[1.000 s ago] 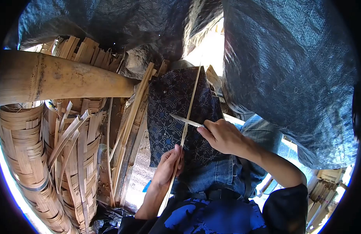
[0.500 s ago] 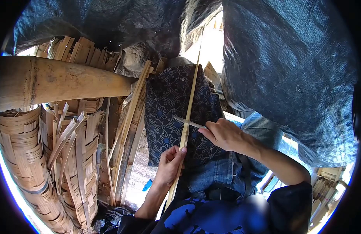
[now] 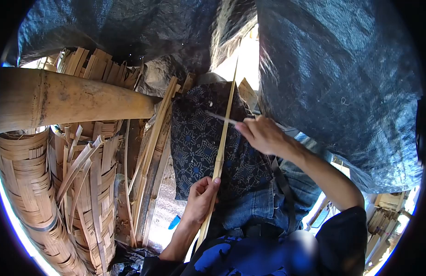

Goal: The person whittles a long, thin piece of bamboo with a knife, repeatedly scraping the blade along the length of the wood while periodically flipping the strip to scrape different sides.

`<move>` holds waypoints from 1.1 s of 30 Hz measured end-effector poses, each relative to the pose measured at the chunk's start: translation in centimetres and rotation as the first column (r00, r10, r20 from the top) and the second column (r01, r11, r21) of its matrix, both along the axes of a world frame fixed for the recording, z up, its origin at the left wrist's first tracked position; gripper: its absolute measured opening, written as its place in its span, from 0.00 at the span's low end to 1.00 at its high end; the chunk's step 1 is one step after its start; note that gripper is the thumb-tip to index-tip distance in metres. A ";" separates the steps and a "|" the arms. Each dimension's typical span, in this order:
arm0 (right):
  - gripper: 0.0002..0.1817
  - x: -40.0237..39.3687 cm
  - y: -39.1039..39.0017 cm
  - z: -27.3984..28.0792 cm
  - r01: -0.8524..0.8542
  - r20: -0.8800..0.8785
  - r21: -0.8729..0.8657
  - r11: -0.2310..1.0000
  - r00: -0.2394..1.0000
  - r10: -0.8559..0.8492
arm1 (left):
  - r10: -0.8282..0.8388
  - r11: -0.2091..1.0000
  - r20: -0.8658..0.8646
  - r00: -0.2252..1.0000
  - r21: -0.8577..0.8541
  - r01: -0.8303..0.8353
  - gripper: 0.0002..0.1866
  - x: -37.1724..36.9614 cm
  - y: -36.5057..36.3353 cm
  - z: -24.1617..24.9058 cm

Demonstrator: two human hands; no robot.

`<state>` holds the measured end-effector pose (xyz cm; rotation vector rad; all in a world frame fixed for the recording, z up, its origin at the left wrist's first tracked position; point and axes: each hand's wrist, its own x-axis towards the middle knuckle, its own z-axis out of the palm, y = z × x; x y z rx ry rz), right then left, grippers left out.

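A long, narrow bamboo strip runs from my lap up toward the bright gap at the top. My left hand is closed around its lower part, thumb on top. My right hand grips a knife whose handle is hidden in the fingers. The knife's thin blade points left and lies across the upper part of the strip. Under the strip, a dark patterned cloth covers my leg above the blue jeans.
Tall woven bamboo baskets holding loose strips stand at the left. A thick bamboo pole juts in above them. Split bamboo pieces lean beside the cloth. Dark plastic sheeting hangs at the top and right.
My right hand has moved up and away along the strip with the knife. A small pale bit shows on the cloth near the blade. My left hand keeps its hold.
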<state>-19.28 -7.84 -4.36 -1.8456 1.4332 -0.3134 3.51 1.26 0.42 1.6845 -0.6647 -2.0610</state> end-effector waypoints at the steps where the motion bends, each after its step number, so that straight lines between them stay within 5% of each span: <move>1: 0.23 0.3 0.8 0.7 -0.015 0.056 -0.091 0.996 0.998 0.021 | 0.012 1.000 -0.009 1.000 0.010 -0.012 0.18 0.0 0.0 0.0; 4: 0.22 1.0 3.5 2.7 -0.098 0.175 0.000 0.995 0.980 0.096 | 0.031 0.999 -0.018 0.999 0.022 -0.031 0.17 0.2 0.3 -0.3; 7: 0.24 1.1 5.4 2.5 -0.073 0.106 -0.102 0.992 0.991 0.084 | 0.009 1.000 -0.019 1.000 0.004 -0.009 0.16 0.3 0.2 -0.4; 14: 0.24 1.7 5.5 3.2 -0.084 -0.058 -0.021 0.996 0.995 0.082 | -0.016 1.000 0.042 0.999 -0.025 0.017 0.17 -0.3 0.0 0.2; 17: 0.24 1.9 5.4 2.7 -0.108 -0.093 -0.146 0.983 0.991 0.095 | -0.027 0.997 0.045 0.999 -0.071 0.030 0.16 -0.2 0.3 -0.4; 19: 0.24 1.5 3.8 2.0 -0.037 -0.124 0.074 0.997 0.991 0.046 | -0.047 0.996 0.042 0.998 -0.069 0.050 0.16 -0.1 0.3 -0.1; 21: 0.25 0.5 2.0 0.6 -0.057 -0.137 0.034 0.998 0.989 0.061 | -0.069 0.995 0.046 0.997 -0.070 0.073 0.16 0.0 0.2 -0.1; 25: 0.23 -0.9 -0.6 -0.5 0.034 -0.027 -0.195 0.980 0.999 -0.040 | -0.053 0.998 0.047 0.998 -0.031 0.054 0.18 -0.1 0.0 0.3; 27: 0.21 -0.7 -0.5 1.1 0.142 0.046 0.008 0.990 0.989 -0.142 | -0.009 1.000 0.018 1.000 0.016 0.008 0.18 -0.1 -0.4 0.3; 33: 0.21 0.1 4.1 3.2 -0.012 0.198 0.050 0.999 0.980 0.002 | -0.002 0.997 -0.033 0.999 0.077 0.005 0.18 0.4 -0.5 0.3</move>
